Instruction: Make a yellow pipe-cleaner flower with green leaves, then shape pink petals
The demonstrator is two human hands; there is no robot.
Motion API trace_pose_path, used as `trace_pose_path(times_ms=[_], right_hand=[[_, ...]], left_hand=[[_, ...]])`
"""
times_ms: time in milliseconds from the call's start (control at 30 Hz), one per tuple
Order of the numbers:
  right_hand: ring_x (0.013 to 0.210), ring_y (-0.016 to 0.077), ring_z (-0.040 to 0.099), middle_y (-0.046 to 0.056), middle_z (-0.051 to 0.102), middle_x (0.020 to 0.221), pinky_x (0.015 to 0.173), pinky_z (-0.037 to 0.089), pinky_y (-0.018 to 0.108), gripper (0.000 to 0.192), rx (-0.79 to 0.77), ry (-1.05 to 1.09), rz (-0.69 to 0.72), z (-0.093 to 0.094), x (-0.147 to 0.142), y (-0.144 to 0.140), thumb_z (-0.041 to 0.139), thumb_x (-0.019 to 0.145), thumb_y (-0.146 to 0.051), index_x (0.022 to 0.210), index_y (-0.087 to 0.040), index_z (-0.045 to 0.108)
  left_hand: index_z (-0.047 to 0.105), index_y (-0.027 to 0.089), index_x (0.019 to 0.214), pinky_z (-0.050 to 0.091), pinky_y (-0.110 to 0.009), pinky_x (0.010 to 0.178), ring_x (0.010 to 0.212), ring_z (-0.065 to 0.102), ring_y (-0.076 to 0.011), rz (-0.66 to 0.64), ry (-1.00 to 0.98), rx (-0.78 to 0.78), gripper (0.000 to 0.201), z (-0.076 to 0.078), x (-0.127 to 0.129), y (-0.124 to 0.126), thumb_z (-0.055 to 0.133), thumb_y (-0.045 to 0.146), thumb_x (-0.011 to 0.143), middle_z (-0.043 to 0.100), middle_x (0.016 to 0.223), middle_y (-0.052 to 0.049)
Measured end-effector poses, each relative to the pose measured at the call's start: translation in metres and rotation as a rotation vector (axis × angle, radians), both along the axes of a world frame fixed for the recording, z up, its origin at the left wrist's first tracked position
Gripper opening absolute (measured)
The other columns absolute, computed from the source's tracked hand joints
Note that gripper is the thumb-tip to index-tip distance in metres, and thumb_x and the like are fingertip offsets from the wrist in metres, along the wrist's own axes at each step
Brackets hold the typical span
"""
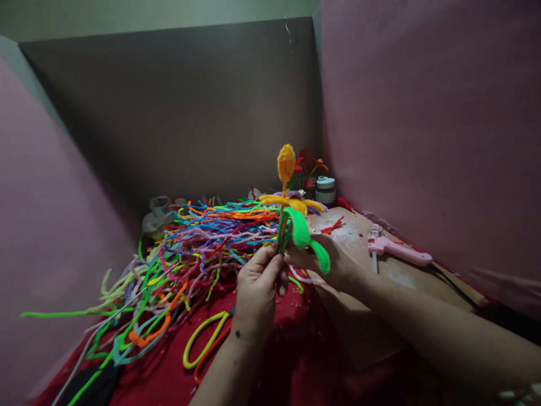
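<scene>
My left hand (pixel 257 282) is closed round the lower stems of a pipe-cleaner flower, held upright above the table. The flower has an orange-yellow bud (pixel 286 162) on top, spread yellow petals (pixel 296 204) below it, and bright green leaves (pixel 299 228) curling to the right. From the right, my right hand (pixel 310 256) reaches in behind the leaves, its fingers closed at the stems against my left hand. The leaves and my left hand hide part of those fingers.
Many coloured pipe cleaners (pixel 220 231) are heaped on the red cloth (pixel 169 361). Yellow- and orange-handled scissors (pixel 202 338) lie near my left forearm. At right, a pink glue gun (pixel 399 251) rests on brown board (pixel 355 225). Behind stand a lidded jar (pixel 325 190) and red flowers (pixel 301 160).
</scene>
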State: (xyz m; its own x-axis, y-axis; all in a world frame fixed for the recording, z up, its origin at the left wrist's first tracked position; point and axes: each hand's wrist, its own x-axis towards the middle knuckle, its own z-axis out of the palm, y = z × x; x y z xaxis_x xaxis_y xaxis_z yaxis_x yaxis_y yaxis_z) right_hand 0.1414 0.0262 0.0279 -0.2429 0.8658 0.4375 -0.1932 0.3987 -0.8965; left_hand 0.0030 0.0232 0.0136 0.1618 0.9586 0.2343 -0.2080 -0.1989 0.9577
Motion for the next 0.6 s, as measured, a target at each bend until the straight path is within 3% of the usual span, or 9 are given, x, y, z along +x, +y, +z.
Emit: trace_pose_path(times_ms=[167, 333, 600], right_hand=[[0.071, 0.0136, 0.055, 0.0, 0.062, 0.073, 0.066, 0.045, 0.026, 0.015, -0.017, 0.036, -0.005, -0.01, 0.005, 0.014, 0.068, 0.072, -0.031, 0.075, -0.017, 0.069], [0.071, 0.0127, 0.057, 0.001, 0.064, 0.074, 0.069, 0.046, 0.026, 0.014, -0.064, 0.125, 0.216, -0.016, 0.005, 0.021, 0.066, 0.074, -0.026, 0.083, -0.017, 0.071], [0.066, 0.0109, 0.056, 0.001, 0.064, 0.071, 0.065, 0.044, 0.023, 0.015, -0.195, 0.046, 0.384, -0.01, 0.011, 0.013, 0.062, 0.077, -0.022, 0.088, -0.017, 0.071]], left_hand=[[0.054, 0.015, 0.073, 0.028, -0.016, 0.04, 0.037, 0.035, -0.0028, -0.149, -0.183, -0.126, 0.016, 0.003, 0.001, -0.001, 0.064, 0.027, 0.077, 0.047, 0.048, 0.007], [0.054, 0.014, 0.071, 0.032, -0.016, 0.038, 0.031, 0.024, -0.001, -0.36, -0.368, -0.216, 0.02, 0.004, 0.002, -0.001, 0.067, 0.029, 0.075, 0.039, 0.041, 0.009], [0.063, 0.013, 0.074, 0.032, -0.013, 0.03, 0.028, 0.016, 0.0, -0.763, -0.616, -0.353, 0.01, -0.011, 0.005, -0.007, 0.061, 0.022, 0.079, 0.035, 0.043, 0.009]])
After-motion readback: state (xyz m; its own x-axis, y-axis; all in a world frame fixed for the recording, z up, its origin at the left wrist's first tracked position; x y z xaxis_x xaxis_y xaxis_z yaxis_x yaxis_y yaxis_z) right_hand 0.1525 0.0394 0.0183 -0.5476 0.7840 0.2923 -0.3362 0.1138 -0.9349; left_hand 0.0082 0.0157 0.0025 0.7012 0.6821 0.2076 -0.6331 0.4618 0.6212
